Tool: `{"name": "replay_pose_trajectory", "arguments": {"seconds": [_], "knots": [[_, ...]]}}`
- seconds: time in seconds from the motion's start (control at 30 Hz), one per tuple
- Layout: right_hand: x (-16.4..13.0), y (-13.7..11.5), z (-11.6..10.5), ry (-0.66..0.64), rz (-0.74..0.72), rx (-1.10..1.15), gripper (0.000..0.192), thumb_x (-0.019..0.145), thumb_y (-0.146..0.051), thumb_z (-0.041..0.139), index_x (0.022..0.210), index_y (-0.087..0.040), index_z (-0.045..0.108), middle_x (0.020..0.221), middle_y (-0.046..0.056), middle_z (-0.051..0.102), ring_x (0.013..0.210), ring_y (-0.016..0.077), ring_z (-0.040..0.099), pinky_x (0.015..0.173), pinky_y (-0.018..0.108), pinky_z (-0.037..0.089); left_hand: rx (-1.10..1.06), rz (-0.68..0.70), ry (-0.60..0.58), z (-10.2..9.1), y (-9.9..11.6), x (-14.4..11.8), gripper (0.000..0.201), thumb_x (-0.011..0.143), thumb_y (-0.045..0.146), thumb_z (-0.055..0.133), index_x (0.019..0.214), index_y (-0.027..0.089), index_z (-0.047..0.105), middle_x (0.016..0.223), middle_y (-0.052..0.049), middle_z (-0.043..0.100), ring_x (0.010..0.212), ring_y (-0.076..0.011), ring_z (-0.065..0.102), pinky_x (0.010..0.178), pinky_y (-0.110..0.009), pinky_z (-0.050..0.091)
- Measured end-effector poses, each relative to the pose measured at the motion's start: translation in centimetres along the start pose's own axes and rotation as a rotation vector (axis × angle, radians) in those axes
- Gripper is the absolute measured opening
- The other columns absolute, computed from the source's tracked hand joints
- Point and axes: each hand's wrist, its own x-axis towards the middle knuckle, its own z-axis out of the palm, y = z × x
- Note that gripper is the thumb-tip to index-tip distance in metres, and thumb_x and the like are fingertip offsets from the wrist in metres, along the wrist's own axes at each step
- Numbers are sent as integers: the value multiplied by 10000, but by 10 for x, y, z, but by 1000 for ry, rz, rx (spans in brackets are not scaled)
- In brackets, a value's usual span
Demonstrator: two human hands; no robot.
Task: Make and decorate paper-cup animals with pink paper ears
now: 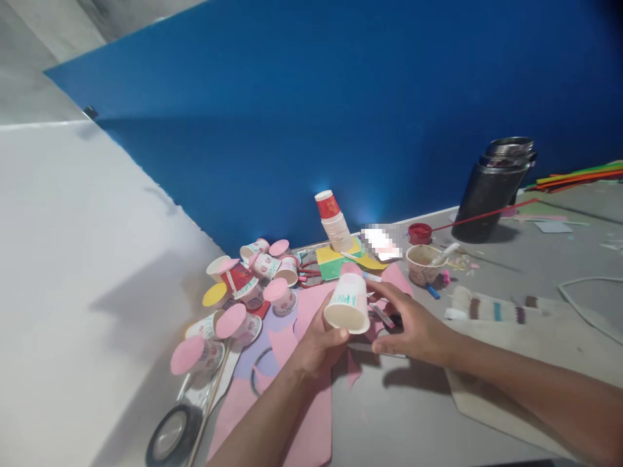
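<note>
A paper cup (347, 302) is held on its side in the left hand (318, 342), a little above the table (418, 415), with its open mouth turned toward the camera; the fingers are curled around its lower rim and pressed against the wall. A pink disc appears to sit on the far end of the cup, though that end is mostly hidden.

The right hand (411, 327) is stretched out low just right of the cup, fingers loosely spread over small items on pink paper (311, 305); whether anything is pinched under it cannot be told.

To the left lies a heap of cups (253, 285) already capped with pink discs, and farther off a stack of plain cups (335, 224) stands against the blue board (341, 117).

Judged from this, the cup in hand is being worked on like those in the heap. A steady hold on the thin wall would be called for, without crushing it.
</note>
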Motion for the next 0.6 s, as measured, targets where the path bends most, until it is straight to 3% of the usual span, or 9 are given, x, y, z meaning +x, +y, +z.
{"name": "replay_pose_trajectory", "arguments": {"seconds": [0.17, 0.27, 0.4, 0.53, 0.6], "knots": [[1, -11, 0, -6, 26, 70, 894, 746, -550, 842, 1505, -261, 468, 1450, 142, 594, 1176, 304, 649, 903, 442, 590, 30, -1, -62, 7, -3, 1, 961, 615, 400, 967, 1447, 244, 511, 1336, -147, 672, 1168, -339, 677, 961, -458, 540], [4, -14, -3, 63, -32, -48, 772, 748, -386, 842, 1427, -237, 505, 1376, 140, 637, 1176, 311, 653, 920, 460, 590, 100, 22, -61, 3, -4, 2, 1001, 629, 379, 969, 1488, 289, 463, 1451, -149, 597, 1247, -343, 644, 1005, -471, 535], [8, -8, -8, 201, -291, -386, 719, 799, -188, 724, 1461, -239, 449, 1393, 167, 629, 1288, 363, 605, 1068, 576, 505, 315, 167, -13, -6, 1, 2, 1042, 668, 390, 951, 1550, 352, 398, 1599, -135, 452, 1469, -363, 462, 1128, -508, 478], [8, -2, -11, 151, -391, -545, 776, 817, -135, 664, 1531, -220, 371, 1417, 189, 609, 1307, 375, 587, 1087, 604, 487, 604, 269, -22, -11, 4, -1, 948, 770, 365, 876, 1577, 374, 379, 1700, -103, 302, 1571, -359, 293, 1187, -525, 422], [7, -1, -11, 106, -393, -550, 807, 804, -122, 668, 1546, -212, 363, 1422, 194, 604, 1305, 378, 582, 1072, 604, 497, 776, 315, -39, -13, 3, -1, 909, 801, 331, 842, 1582, 366, 378, 1698, -102, 304, 1574, -353, 281, 1205, -538, 390]]}}
